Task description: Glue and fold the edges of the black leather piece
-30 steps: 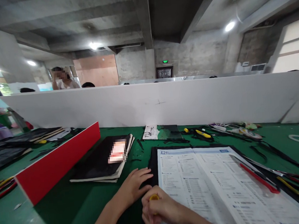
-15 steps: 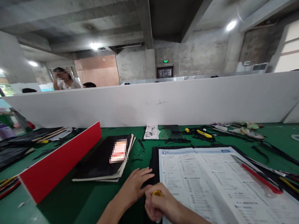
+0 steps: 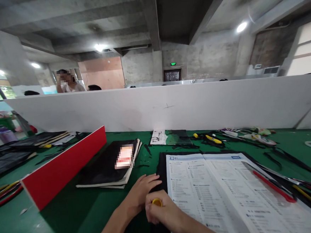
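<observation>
My right hand is closed in a fist around a tool with a round yellow end that sticks out on top. The rest of that tool is hidden by the fingers. Just behind it, my left hand lies flat with fingers stretched out, their tips at the left edge of a black sheet. On this sheet an open book with printed pages lies to the right of both hands. A red-handled tool rests across its right page.
A red divider stands on the green table at the left. Beside it, black notebooks carry a blurred-out phone-like object. A white partition runs along the back. Near it lie a yellow cutter and black scraps.
My right fist has shifted slightly left and up, closer to my left hand. The left hand stays flat in almost the same place.
</observation>
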Motion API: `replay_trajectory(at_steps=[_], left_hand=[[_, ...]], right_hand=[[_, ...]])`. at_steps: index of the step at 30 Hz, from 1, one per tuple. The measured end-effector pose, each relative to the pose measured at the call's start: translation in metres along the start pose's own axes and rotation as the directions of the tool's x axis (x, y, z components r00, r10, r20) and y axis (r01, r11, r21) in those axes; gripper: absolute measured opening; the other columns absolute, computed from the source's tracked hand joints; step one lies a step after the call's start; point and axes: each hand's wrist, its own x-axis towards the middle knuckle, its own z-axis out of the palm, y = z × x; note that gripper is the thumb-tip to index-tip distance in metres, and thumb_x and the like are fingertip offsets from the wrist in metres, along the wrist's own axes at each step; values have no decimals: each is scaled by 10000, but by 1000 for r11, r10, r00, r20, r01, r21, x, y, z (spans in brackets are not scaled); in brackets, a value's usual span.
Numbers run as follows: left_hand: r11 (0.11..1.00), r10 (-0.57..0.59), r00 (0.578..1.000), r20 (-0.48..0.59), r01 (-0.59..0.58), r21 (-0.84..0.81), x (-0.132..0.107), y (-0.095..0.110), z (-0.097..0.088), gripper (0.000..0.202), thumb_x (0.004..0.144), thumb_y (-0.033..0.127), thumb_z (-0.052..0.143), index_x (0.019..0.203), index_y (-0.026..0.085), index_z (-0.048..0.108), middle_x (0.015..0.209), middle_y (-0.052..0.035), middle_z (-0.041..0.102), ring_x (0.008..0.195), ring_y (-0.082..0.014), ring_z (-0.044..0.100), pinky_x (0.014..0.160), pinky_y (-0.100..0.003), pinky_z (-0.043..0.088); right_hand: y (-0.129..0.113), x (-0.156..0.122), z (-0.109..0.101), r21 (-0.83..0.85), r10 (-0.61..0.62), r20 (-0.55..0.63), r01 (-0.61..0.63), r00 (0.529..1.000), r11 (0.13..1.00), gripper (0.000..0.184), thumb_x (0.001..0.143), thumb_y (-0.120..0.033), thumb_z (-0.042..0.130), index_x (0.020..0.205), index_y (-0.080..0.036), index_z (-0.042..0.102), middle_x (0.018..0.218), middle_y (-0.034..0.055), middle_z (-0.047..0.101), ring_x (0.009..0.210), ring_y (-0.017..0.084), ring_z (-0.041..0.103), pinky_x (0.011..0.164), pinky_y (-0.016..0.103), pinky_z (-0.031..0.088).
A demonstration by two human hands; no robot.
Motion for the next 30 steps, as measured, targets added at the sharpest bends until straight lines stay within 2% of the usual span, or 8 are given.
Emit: replay_trajectory(at_steps=[4, 10, 16, 19, 22, 25, 28, 30], left_hand=[[999, -46, 999, -6, 46, 27, 5, 0, 5, 440, 824, 275, 596, 1260, 266, 539, 1379, -53, 495, 1276, -260, 441, 1089, -501, 282], [998, -55, 998, -3, 55, 39, 0, 1, 5, 515, 790, 231, 622, 1289, 280, 505, 1392, -41, 480, 1297, -251, 412, 1098, -496, 268], [997, -66, 998, 5, 66, 32, 5, 6, 2, 440, 819, 254, 599, 1254, 273, 543, 1376, -35, 499, 1284, -242, 432, 1101, -478, 273], [997, -71, 997, 15, 71, 22, 5, 8, 0, 417, 819, 261, 607, 1234, 272, 565, 1370, -34, 504, 1286, -250, 429, 1101, -482, 272], [998, -69, 997, 29, 69, 0, 3, 9, -2, 461, 795, 265, 635, 1248, 271, 553, 1377, -36, 496, 1296, -253, 413, 1109, -484, 255], [997, -67, 997, 26, 68, -29, 3, 8, -3, 469, 792, 248, 629, 1254, 250, 549, 1370, -48, 503, 1291, -256, 421, 1106, -499, 253], [996, -68, 998, 3, 68, -62, 3, 5, 1, 454, 783, 251, 641, 1231, 258, 568, 1365, -46, 509, 1280, -262, 434, 1101, -513, 256], [993, -73, 997, -21, 70, -90, 3, 4, 4, 424, 799, 253, 627, 1219, 278, 577, 1351, -30, 525, 1276, -257, 440, 1103, -508, 260]], right_hand=[[3, -1, 3, 70, 30, 79, -36, 996, 997, 84, 593, -178, 439, 528, -187, 491, 475, -35, 495, 413, 80, 406, 417, 216, 283], [-3, 8, -15, 83, -104, -82, 111, 991, 990, 160, 662, -210, 440, 512, -181, 489, 446, -39, 449, 435, 76, 381, 457, 232, 264], [6, 4, 6, 190, -50, 38, 42, 998, 981, 132, 681, -251, 471, 566, -187, 482, 476, -27, 491, 412, 87, 417, 436, 228, 298], [2, 3, 6, 219, -103, -9, 103, 995, 970, 250, 758, -312, 452, 536, -197, 451, 478, -34, 461, 456, 95, 428, 488, 244, 330], [-2, 5, -2, 165, -129, -85, 142, 988, 976, 240, 766, -226, 478, 534, -173, 512, 499, -34, 475, 507, 84, 427, 535, 234, 315], [1, 6, -1, 161, -61, -16, 63, 998, 985, 133, 661, -111, 508, 550, -155, 567, 482, -34, 511, 452, 75, 418, 464, 220, 269], [4, 6, 4, 294, -34, 74, 11, 997, 956, 106, 622, -134, 533, 522, -161, 556, 448, -27, 503, 402, 92, 424, 419, 227, 264], [-1, 7, 1, 444, -81, 54, 49, 995, 895, 212, 673, -230, 544, 472, -184, 494, 406, -42, 415, 394, 99, 405, 431, 241, 283]])
